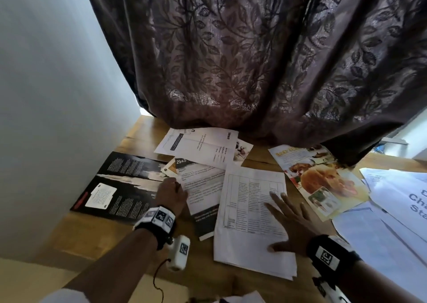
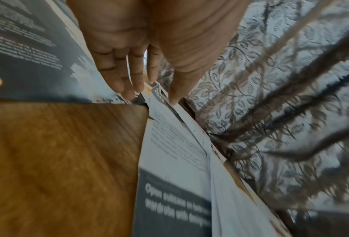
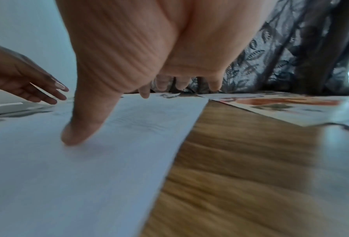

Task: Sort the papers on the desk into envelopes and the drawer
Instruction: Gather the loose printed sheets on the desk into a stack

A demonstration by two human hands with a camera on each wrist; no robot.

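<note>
- Right hand [image 1: 292,224] flat, fingers spread, pressing table sheet [image 1: 251,212], frame center.
- Left hand [image 1: 172,193] fingers straight, touching leaflet [image 1: 203,191] edge.
- Papers across counter [image 1: 97,235].

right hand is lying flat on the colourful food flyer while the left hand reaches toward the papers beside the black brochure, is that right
Not quite. The right hand lies flat on the white sheet with the printed table, not on the food flyer, which sits untouched to its right. The head view shows this. The left hand does reach to the papers beside the black brochure.
</note>
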